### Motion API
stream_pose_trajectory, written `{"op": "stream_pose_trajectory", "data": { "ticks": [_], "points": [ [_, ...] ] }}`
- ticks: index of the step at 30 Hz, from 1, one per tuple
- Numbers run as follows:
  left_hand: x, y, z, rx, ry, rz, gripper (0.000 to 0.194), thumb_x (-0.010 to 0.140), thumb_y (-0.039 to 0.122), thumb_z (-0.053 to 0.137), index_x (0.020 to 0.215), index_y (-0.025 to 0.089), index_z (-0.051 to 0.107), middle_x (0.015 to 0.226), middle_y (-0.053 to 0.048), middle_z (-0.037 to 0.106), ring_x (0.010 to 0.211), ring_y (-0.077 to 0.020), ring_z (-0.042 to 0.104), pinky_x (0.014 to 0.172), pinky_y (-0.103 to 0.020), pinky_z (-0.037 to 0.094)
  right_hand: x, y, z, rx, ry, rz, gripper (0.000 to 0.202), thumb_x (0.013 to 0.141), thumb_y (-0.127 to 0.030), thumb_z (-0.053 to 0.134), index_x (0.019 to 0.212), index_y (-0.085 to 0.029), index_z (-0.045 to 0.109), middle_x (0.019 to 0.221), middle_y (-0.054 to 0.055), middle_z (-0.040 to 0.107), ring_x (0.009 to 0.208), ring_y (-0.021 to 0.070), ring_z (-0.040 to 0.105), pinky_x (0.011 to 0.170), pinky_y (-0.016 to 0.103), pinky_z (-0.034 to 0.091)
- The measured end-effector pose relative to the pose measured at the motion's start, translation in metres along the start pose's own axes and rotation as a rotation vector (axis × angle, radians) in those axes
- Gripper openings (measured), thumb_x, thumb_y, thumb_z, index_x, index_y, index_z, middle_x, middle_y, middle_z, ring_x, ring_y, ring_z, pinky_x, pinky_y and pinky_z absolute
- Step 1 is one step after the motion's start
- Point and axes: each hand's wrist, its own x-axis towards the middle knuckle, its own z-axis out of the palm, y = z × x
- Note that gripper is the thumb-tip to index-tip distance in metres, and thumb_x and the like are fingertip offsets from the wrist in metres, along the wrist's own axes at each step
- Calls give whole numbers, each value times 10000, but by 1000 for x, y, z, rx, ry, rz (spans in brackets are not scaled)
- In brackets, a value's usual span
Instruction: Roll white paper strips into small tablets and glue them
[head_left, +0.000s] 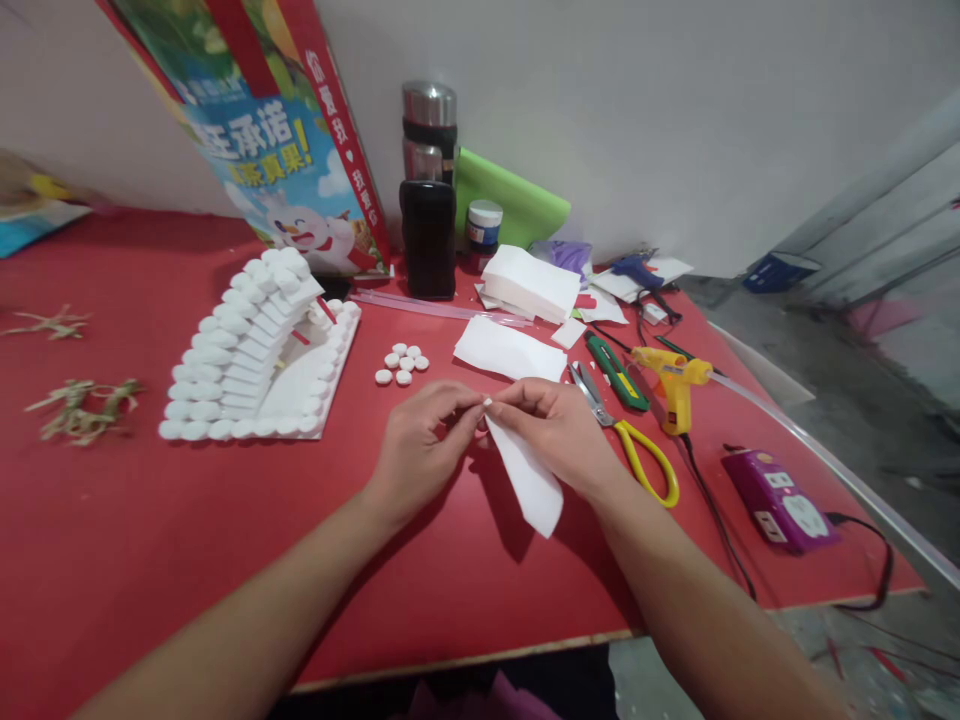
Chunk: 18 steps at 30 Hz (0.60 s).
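- Left hand [426, 432] and right hand [553, 428] pinch the far end of a long, white, paper-like strip [527, 478].
- Probably light, soft, easily creased; best held by its edges.

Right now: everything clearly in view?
Strip: 1, white, front centre
Discs: 7, white, centre
Stair model: 1, white, left
Paper: several, white, centre
Scissors: 1, yellow-handled, right
Cutter: 1, green, right
Glue gun: 1, yellow, right
Tool: 1, blue, back-right
Socket: 1, purple, far right
Flask: 1, silver-black, back
Case: 1, black, before flask
Jar: 1, white-lidded, back
Sheet: 1, green, back
Packet: 1, purple, back
Plastic strips: count unclear, pink, back
Carton: 1, multicoloured, back-left
Bundles: 2, tan, left
Table: 1, red, below
Box: 1, blue, floor
Left hand, right hand: 2, bare, at strip
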Motion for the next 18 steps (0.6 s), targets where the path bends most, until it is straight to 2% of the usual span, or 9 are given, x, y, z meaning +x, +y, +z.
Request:
{"op": "stream_pose_trajectory", "data": {
  "ticks": [4, 10, 13, 15, 18],
  "points": [
    [-1, -1, 0, -27, -2, -43, 107, 940, 153, 668, 934, 167, 774, 877, -49, 752, 799, -147, 697, 761, -256, 537, 0, 2, -1, -153, 27, -127, 205, 888, -379, 712, 833, -182, 698, 743, 38, 747, 660, 170, 676, 620, 289, 515],
    [0, -7, -1, -152, -75, -136, 147, 945, 204, 666, 916, 200, 809, 899, -52, 774, 830, -165, 721, 768, -262, 567, 1, 5, -5, -416, 13, -284, 151, 963, -312, 631, 897, -198, 703, 821, 45, 764, 746, 180, 688, 700, 304, 502],
    [1, -6, -1, -169, -85, -179, 163, 948, 231, 658, 920, 202, 816, 867, -58, 769, 764, -170, 716, 693, -265, 577, 1, 4, -6, -498, 14, -338, 149, 982, -287, 602, 901, -205, 697, 814, 38, 761, 738, 177, 682, 702, 304, 489],
    [0, -3, -1, -156, -61, -177, 163, 947, 233, 657, 929, 203, 816, 874, -63, 765, 754, -173, 714, 667, -265, 579, 1, 5, -5, -498, 23, -336, 145, 988, -293, 600, 915, -212, 695, 813, 31, 760, 734, 178, 685, 703, 304, 489],
    [-2, 0, 0, -142, -33, -179, 161, 951, 245, 660, 906, 197, 807, 872, -65, 758, 763, -174, 717, 672, -261, 585, 2, 6, -3, -396, 36, -248, 158, 983, -336, 624, 892, -217, 675, 782, 24, 754, 724, 186, 699, 700, 307, 503]
  ]
}}
